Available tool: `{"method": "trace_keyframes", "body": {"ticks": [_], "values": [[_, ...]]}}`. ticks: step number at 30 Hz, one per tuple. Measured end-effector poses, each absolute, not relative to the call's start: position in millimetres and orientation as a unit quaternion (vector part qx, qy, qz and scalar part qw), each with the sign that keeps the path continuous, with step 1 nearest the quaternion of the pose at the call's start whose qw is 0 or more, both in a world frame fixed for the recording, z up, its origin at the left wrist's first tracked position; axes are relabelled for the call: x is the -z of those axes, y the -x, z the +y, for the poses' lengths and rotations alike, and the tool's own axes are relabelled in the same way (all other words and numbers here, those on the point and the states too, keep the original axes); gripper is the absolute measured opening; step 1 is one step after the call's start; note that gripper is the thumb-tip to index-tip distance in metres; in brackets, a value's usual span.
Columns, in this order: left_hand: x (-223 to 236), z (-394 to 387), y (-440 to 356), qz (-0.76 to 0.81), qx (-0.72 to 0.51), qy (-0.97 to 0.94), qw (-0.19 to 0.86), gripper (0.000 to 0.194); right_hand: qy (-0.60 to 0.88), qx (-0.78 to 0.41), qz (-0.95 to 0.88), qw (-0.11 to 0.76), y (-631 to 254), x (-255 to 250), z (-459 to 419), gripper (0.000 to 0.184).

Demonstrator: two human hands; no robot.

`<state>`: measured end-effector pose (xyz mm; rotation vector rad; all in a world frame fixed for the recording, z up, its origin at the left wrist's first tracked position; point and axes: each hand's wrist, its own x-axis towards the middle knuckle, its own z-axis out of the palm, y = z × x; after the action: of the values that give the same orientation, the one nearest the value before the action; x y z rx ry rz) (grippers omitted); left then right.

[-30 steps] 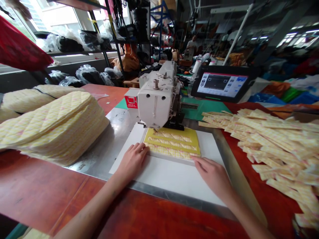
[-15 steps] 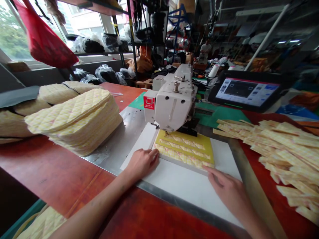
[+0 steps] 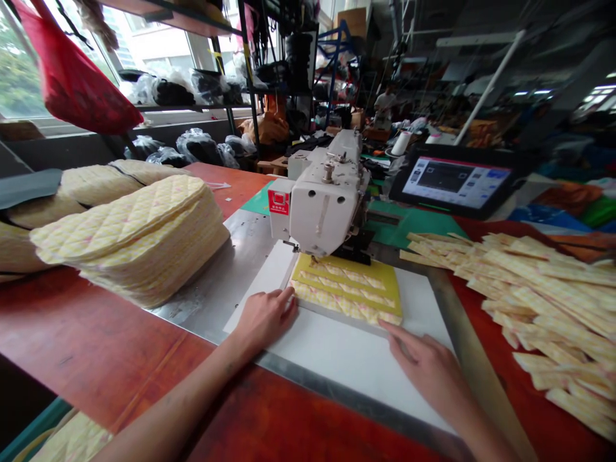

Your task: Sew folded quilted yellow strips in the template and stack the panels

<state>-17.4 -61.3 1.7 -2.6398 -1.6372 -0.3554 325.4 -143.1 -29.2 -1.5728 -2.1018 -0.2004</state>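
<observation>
A yellow template (image 3: pixel 356 274) holding quilted yellow strips lies on a white board (image 3: pixel 332 346) under the head of a white sewing machine (image 3: pixel 322 205). My left hand (image 3: pixel 262 317) rests flat on the board, fingertips touching the template's near left corner, fingers loosely together and holding nothing. My right hand (image 3: pixel 428 366) lies flat on the board with its fingertips at the template's near right corner, also holding nothing.
A tall stack of quilted yellow pads (image 3: pixel 135 237) stands on the left of the red table (image 3: pixel 86 340). Several loose quilted strips (image 3: pixel 543 289) cover the right side. A touchscreen (image 3: pixel 455 181) stands behind them. Shelves with bagged goods fill the back.
The view swung left and back a little. Both hands stay at the template's near corners; the template sits slightly further under the machine head.
</observation>
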Motion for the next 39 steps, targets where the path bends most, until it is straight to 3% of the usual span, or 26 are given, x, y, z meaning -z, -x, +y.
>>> {"method": "trace_keyframes", "body": {"ticks": [6,10,27,39], "values": [[-5,-63,15,-0.535,0.092,0.840,0.006,0.030,0.483,0.126,-0.806,0.318,-319,24,-150,0.024],[-7,-64,15,-0.534,0.084,0.841,0.001,0.028,0.517,0.154,-0.781,0.315,-319,26,-150,0.022],[-9,-64,17,-0.545,0.118,0.829,-0.036,0.028,0.638,-0.037,-0.728,0.250,-322,27,-150,0.036],[-4,-65,22,-0.549,0.085,0.831,-0.043,0.041,0.630,-0.010,-0.721,0.288,-310,8,-157,0.032]]}}
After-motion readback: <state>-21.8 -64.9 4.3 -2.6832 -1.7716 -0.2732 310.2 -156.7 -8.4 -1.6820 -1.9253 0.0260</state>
